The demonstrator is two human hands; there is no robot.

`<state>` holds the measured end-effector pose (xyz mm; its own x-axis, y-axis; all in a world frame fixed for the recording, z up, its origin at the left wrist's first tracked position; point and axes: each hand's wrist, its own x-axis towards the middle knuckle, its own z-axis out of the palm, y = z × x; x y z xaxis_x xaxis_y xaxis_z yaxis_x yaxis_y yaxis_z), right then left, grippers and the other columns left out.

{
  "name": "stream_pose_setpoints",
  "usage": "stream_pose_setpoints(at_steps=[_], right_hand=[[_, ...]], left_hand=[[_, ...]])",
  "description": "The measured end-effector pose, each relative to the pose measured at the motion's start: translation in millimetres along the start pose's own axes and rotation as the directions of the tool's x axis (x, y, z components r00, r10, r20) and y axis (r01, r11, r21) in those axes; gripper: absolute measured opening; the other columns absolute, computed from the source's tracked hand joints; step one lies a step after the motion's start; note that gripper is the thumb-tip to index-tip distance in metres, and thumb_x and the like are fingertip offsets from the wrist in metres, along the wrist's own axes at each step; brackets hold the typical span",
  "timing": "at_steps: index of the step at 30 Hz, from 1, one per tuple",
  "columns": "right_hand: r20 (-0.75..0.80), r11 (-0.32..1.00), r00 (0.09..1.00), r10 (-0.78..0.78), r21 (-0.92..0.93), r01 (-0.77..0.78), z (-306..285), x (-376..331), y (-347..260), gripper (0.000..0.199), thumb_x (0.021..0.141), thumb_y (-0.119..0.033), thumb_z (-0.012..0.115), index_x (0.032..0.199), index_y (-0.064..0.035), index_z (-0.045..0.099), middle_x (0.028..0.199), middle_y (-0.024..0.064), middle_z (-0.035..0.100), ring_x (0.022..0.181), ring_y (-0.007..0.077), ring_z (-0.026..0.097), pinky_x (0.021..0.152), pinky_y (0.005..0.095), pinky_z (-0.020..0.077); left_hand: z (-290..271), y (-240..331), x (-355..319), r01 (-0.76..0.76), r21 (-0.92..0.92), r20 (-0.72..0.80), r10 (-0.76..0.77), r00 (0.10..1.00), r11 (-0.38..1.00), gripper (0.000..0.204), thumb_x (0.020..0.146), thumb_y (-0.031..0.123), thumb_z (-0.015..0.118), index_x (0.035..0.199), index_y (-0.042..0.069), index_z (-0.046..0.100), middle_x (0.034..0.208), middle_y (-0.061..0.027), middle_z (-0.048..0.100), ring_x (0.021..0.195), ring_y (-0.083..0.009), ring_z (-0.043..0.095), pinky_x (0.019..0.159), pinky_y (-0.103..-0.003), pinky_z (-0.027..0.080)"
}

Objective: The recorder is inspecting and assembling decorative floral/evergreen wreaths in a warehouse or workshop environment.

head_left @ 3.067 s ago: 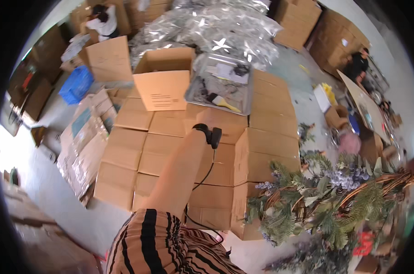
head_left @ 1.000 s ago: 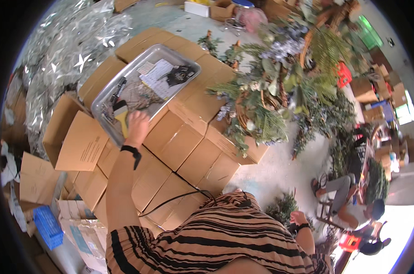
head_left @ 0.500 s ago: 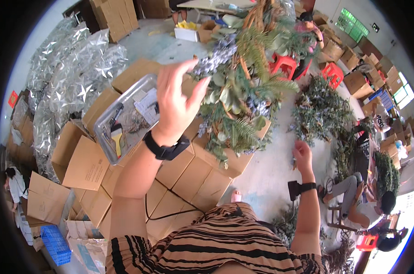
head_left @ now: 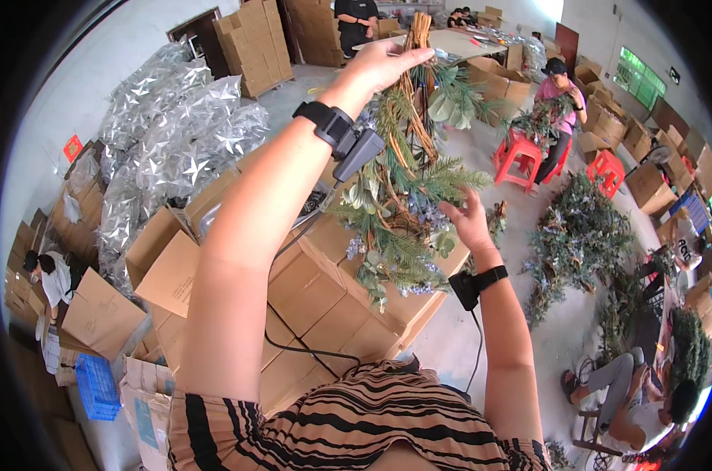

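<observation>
While the wreath of green sprigs and woven twigs hangs upright above the cardboard boxes, the left hand reaches high with the arm nearly straight, fingers closed on the wreath's twig top; the right hand, forearm raised and elbow bent, touches the wreath's right edge with fingers spread, gripping nothing that can be seen. Each wrist carries a black band, the wreath between them

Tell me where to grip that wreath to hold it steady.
Grip the bare twig ring at the top of the wreath, from above, where the left hand has it: it hangs upright and foliage crowds its lower half. The right hand steadies the right side.
</observation>
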<state>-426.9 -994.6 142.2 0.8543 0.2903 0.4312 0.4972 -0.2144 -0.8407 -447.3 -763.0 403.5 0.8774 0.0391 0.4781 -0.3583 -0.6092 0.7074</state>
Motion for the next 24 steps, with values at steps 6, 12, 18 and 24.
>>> stream_pose_setpoints(at_steps=[6,12,18,24], right_hand=[[0.22,0.992,0.975,0.022,0.113,-0.047,25,-3,-5,0.064,0.078,-0.027,0.075,0.127,0.0045,0.048,0.123,0.0199,0.054,0.115,0.0317,0.052,0.098,0.0366,0.0408],[0.103,0.995,0.989,-0.102,0.006,0.102,40,-13,-5,0.06,0.076,-0.028,0.076,0.12,0.0037,0.052,0.115,0.0224,0.055,0.105,0.0385,0.055,0.09,0.0409,0.0449],[-0.13,0.982,0.974,-0.188,-0.045,0.183,34,-31,-14,0.051,0.071,-0.029,0.078,0.104,0.0048,0.057,0.1,0.0203,0.055,0.093,0.0389,0.055,0.081,0.0434,0.0456],[-0.138,0.978,0.978,-0.158,-0.162,0.135,58,-50,-67,0.051,0.07,-0.03,0.079,0.105,0.0024,0.06,0.096,0.0188,0.057,0.089,0.0371,0.057,0.078,0.0414,0.0476]], left_hand=[[1,10,-4,0.002,0.044,-0.266,0.01,0.964,0.999,0.064,0.079,0.057,0.069,0.095,-0.005,0.067,0.086,-0.0087,0.066,0.079,-0.0141,0.057,0.073,-0.029,0.046],[-1,-6,1,-0.061,0.039,-0.439,0.072,0.895,0.997,0.057,0.074,0.05,0.074,0.077,-0.006,0.068,0.066,-0.0136,0.065,0.061,-0.0219,0.062,0.06,-0.036,0.048],[7,13,11,-0.059,0.255,-0.295,0.135,0.946,0.965,0.043,0.081,0.04,0.069,0.087,-0.002,0.067,0.073,-0.0149,0.066,0.068,-0.023,0.063,0.066,-0.035,0.048],[-31,8,4,-0.046,-0.016,-0.233,0.041,0.972,0.999,0.038,0.084,0.037,0.069,0.1,0.003,0.069,0.086,-0.0004,0.066,0.08,-0.009,0.055,0.077,-0.027,0.043]])
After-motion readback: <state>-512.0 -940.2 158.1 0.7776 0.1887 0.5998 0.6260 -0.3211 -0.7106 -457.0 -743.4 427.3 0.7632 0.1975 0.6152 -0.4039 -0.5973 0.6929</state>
